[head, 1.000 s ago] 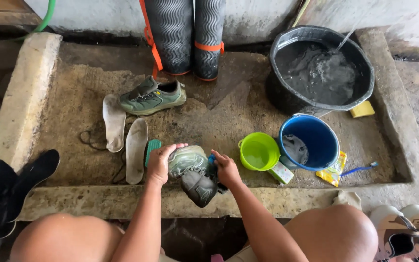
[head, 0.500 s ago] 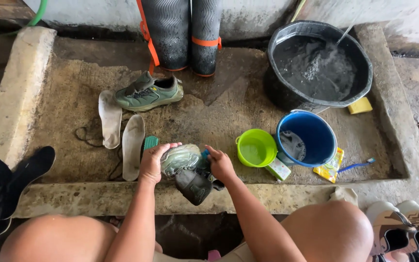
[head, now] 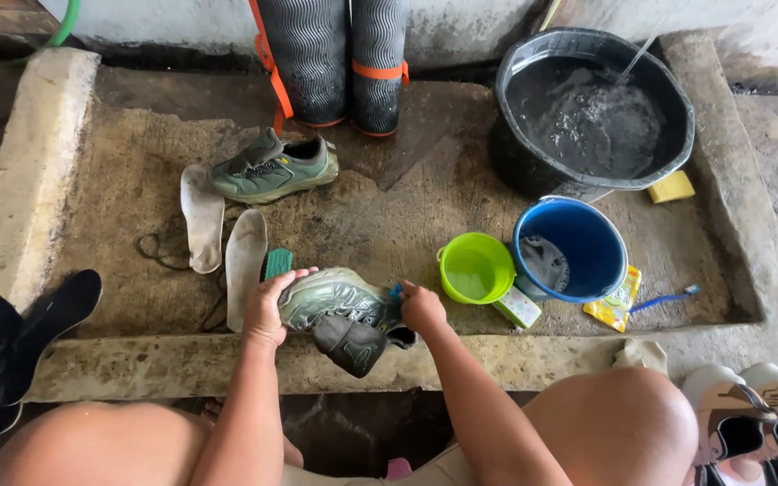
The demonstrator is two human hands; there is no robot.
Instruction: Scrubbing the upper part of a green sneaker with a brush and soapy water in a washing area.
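My left hand (head: pixel 267 310) grips the heel end of a grey-green shoe (head: pixel 335 301), wet and soapy, lying on its side at the near edge of the concrete basin (head: pixel 137 369), its dark tongue (head: pixel 350 344) flopped out over the rim. My right hand (head: pixel 422 308) is closed at the toe end around something blue I can't make out. Right of it sit a green cup (head: pixel 473 267) and a blue bucket (head: pixel 569 247).
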